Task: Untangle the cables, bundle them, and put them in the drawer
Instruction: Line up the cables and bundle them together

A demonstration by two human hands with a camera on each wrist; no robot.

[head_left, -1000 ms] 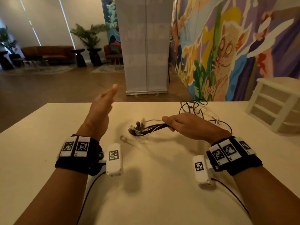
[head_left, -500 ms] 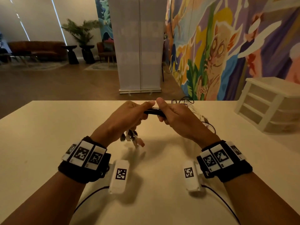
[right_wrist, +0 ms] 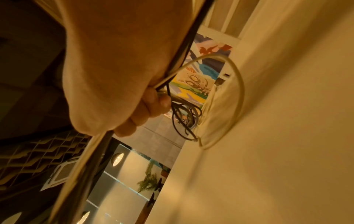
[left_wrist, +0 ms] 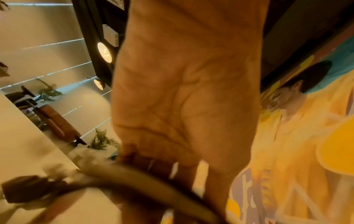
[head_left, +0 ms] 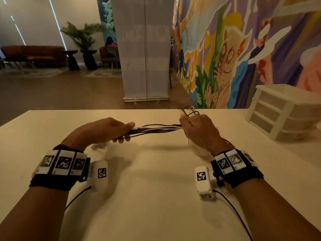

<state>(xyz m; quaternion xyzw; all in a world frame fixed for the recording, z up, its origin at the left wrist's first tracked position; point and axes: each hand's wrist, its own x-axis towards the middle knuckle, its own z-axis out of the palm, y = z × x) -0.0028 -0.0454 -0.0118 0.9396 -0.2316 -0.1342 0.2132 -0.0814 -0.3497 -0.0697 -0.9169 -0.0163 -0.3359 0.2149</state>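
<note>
A wide pale table [head_left: 156,206] is seen, and at its far right corner a white drawer unit [head_left: 284,112] is placed. Above the table, a bundle of black and white cables [head_left: 156,128] is held stretched between both hands. Its left end is gripped by the curled fingers of the left hand [head_left: 104,129]. The right hand [head_left: 198,131] is closed around the other end, where loose loops [head_left: 189,110] stick out.
</note>
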